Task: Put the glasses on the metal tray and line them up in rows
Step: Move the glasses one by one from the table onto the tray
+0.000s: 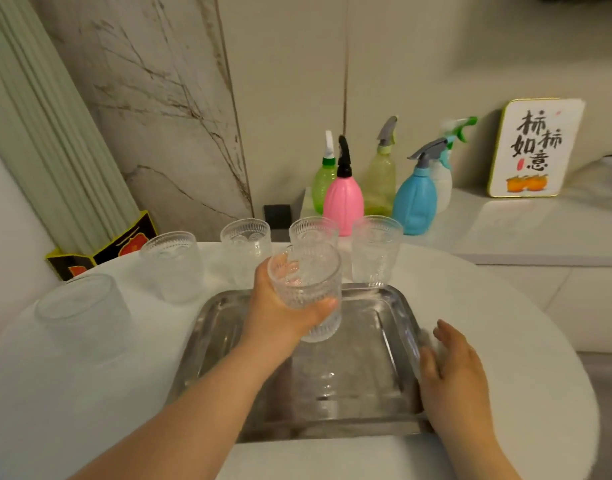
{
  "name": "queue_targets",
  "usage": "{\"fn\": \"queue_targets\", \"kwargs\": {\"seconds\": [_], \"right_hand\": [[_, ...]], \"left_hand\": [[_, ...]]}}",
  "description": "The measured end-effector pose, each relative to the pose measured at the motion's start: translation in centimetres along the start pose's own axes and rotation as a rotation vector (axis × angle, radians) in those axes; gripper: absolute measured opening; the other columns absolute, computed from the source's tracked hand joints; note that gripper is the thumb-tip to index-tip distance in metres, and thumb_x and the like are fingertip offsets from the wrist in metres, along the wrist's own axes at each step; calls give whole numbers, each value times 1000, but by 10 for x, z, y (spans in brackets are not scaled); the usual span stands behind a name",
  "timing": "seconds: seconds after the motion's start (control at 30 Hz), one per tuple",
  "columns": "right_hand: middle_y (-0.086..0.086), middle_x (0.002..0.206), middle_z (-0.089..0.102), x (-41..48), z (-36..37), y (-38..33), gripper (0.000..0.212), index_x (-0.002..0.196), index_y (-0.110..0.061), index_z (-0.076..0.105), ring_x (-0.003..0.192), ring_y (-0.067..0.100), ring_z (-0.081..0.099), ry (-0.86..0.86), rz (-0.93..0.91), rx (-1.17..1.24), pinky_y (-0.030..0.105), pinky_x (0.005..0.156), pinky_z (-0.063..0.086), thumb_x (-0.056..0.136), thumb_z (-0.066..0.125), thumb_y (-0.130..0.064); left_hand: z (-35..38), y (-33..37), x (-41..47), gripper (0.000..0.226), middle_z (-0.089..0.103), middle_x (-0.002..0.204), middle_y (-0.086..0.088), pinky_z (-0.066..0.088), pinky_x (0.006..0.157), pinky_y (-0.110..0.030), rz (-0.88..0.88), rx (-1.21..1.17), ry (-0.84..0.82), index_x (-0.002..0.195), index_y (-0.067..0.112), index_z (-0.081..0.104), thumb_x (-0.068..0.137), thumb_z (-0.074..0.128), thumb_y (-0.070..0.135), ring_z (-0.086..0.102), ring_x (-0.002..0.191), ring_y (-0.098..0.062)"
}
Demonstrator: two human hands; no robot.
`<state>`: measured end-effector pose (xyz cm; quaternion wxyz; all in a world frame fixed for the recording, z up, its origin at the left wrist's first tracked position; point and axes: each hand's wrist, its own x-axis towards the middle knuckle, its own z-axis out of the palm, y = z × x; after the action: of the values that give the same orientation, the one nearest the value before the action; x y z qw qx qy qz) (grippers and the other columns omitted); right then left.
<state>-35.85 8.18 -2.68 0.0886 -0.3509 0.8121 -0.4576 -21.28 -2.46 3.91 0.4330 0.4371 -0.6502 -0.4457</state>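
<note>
Held glass (306,289): ribbed, clear, empty, in L hand (280,306), above the far-middle of the tray (394,327), tilted a bit toward the camera. L fingers (323,304) wrapped round its lower half, thumb in front, the rest behind; can't tell if the base touches the tray floor.

Tray: metal, rectangular, shiny, on the white round bench (124,393) in front of the person. Nothing stands in it, only reflections.

R hand (453,372) flat against the tray's right rim, fingers spread loosely, holding nothing.

Other glasses, all empty, upright, on the bench beyond or left of the tray, not in it:
- far-right glass (375,251), just behind tray's far-right corner
- mid-right glass (313,232), partly hidden by the held one
- mid-left glass (245,247)
- left glass (172,268)
- near-left glass (86,317), smooth-walled, well left of the tray

Behind the bench, on a white ledge (522,230): spray bottles in a cluster, i.e. pink (342,199), blue (415,199), two green ones (323,181) (380,181), white (443,181). Contents not readable. Sign w/ characters (535,147) leans on the wall to their right. Black-yellow box (100,251) far left holds pale green slats (48,133).
</note>
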Motion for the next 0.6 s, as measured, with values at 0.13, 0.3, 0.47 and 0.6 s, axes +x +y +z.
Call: {"fn": "queue_targets", "kwargs": {"seconds": [0.13, 0.3, 0.47, 0.6], "right_hand": [[16, 117, 61, 1, 2, 4, 34, 122, -5, 46, 108, 36, 49, -18, -63, -28, 38, 90, 36, 87, 45, -7], [17, 111, 64, 2, 3, 4, 32, 117, -4, 49, 102, 36, 50, 16, -62, -18, 37, 86, 36, 86, 43, -2], [16, 106, 64, -2, 2, 1, 30, 114, -5, 51, 89, 30, 48, 24, -89, -6, 33, 76, 33, 85, 44, 1], [16, 101, 65, -2, 1, 0, 28, 111, -5, 53, 82, 24, 43, 24, -101, 7, 28, 70, 27, 85, 44, 2]], "left_hand": [[42, -3, 14, 82, 42, 114, 7, 33, 93, -20, -30, -28, -69, 127, 16, 34, 59, 79, 8, 43, 112, -11], [72, -11, 18, 84, 40, 114, 7, 31, 92, -19, -55, 11, -119, 129, 16, 32, 60, 80, 16, 40, 109, -9], [84, -16, 15, 86, 41, 115, 8, 31, 93, -18, -32, 26, -167, 128, 17, 31, 58, 81, 16, 40, 109, -8], [85, -17, 18, 87, 42, 124, 4, 29, 94, -17, -22, 36, -194, 130, 18, 29, 60, 80, 17, 37, 110, -6]]}}
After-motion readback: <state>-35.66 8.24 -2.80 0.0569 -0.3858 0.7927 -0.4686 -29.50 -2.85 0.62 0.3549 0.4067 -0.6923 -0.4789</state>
